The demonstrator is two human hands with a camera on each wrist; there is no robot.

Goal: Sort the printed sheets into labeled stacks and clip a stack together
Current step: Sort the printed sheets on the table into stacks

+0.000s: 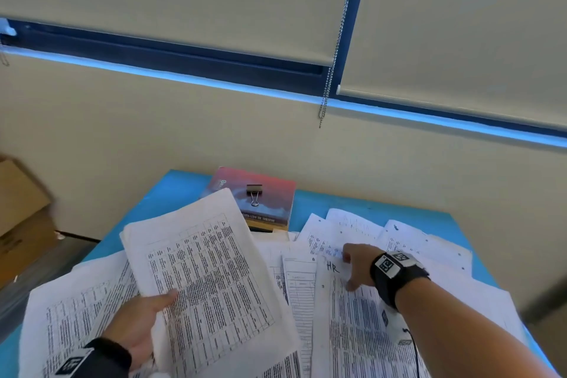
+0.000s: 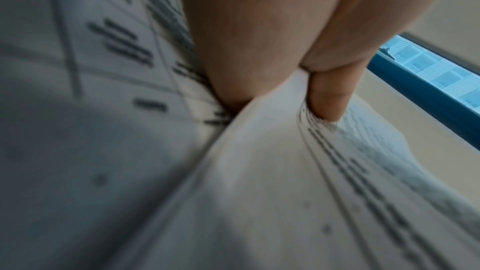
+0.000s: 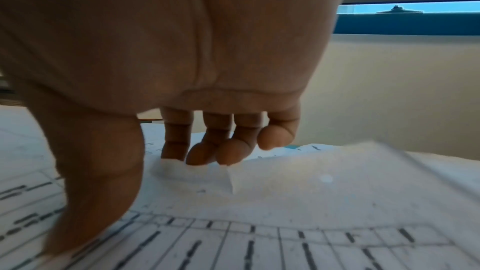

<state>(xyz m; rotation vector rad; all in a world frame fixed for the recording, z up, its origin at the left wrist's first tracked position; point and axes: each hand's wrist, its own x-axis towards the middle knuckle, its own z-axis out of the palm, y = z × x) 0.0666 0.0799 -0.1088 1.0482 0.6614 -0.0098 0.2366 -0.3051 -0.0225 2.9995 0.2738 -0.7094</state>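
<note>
Printed sheets with tables lie spread over the blue table (image 1: 310, 202). My left hand (image 1: 144, 319) grips a thick bundle of sheets (image 1: 208, 279) at its lower left edge, thumb on top, and holds it raised and tilted. The left wrist view shows the thumb (image 2: 327, 93) pinching that bundle (image 2: 259, 171). My right hand (image 1: 356, 268) rests on a sheet marked "HR" (image 1: 352, 331). Its fingertips (image 3: 228, 151) touch the sheet's far edge (image 3: 311, 182), and the thumb presses the paper. A black binder clip (image 1: 254, 193) sits on a red book (image 1: 273, 202).
More loose sheets (image 1: 423, 245) fan out at the right and under my left arm (image 1: 76, 310). The book lies at the table's far edge against the wall. Cardboard boxes (image 1: 21, 218) stand on the floor to the left.
</note>
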